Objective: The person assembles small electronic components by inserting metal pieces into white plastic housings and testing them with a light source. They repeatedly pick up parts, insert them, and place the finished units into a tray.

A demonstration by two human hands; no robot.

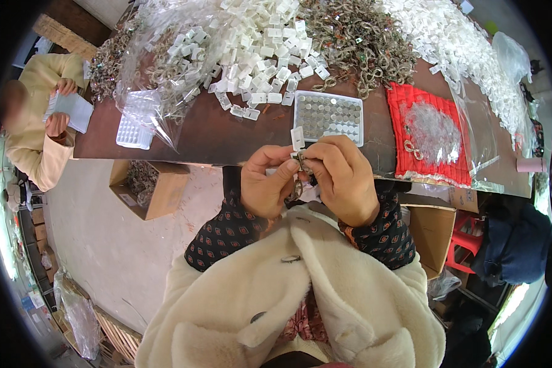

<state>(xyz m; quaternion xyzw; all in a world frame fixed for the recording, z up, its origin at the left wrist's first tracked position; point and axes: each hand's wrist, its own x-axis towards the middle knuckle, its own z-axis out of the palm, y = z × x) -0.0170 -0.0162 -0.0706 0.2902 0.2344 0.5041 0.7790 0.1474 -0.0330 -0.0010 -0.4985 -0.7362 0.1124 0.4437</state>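
Coat: cream plush (227,306) is filling the space nearest the camera, on my side of the disc tray (360,126).
White-tabbed piece: I am holding this one (297,138) just on my side of the disc tray, its white tab pointing up toward the tray, a metal loop (297,190) hanging below.
Progress: one piece is occupying me, and I am judging it unfinished; which join is made, my fingers are hiding.
Left over: white cases (257,67) are heaping beyond and left of the tray, metal clasps (362,43) beyond it, so I am reckoning much remains. I am not making out any surely finished pieces.
Red cloth: it (402,159) is lying right of the tray, bearing clear plastic bits (432,132).
Left hand: it (264,184) is curling inward, thumb and forefinger pinching the piece.
Right hand: it (346,181) is arching over from the right, knuckles up, thumb and forefinger closing on the piece's middle.
Forearms: patterned sleeves (224,236) are angling inward, wrists bending, short of the tray.
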